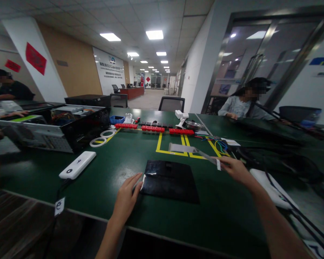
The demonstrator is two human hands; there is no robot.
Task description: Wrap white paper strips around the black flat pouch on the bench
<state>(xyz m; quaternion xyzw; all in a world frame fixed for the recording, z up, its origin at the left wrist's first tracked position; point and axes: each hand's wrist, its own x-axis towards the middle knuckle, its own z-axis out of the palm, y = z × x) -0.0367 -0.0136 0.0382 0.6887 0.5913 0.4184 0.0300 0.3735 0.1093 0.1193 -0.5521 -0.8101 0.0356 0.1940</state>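
Observation:
A flat black panel (pixel 170 185) lies on the green table before me, with a small raised block near its far edge and white marks at its left side. My left hand (pixel 128 194) grips that left edge, thumb and fingers close together around it. Off the panel's right side, my right hand (pixel 234 171) is closed on one end of a flat grey ribbon-like strip (pixel 203 154). This strip stretches away to the left, its wider pale end (pixel 179 148) above the yellow tape lines. Its exact kind is unclear.
An open computer case (pixel 67 131) stands at left, near white rings (pixel 98 142) and a white power bank (pixel 77 165). Red racks (pixel 152 128), a metal bowl (pixel 193 125) and coloured wires (pixel 220 144) lie farther back. Black cables (pixel 275 162) crowd the right; people sit on both sides.

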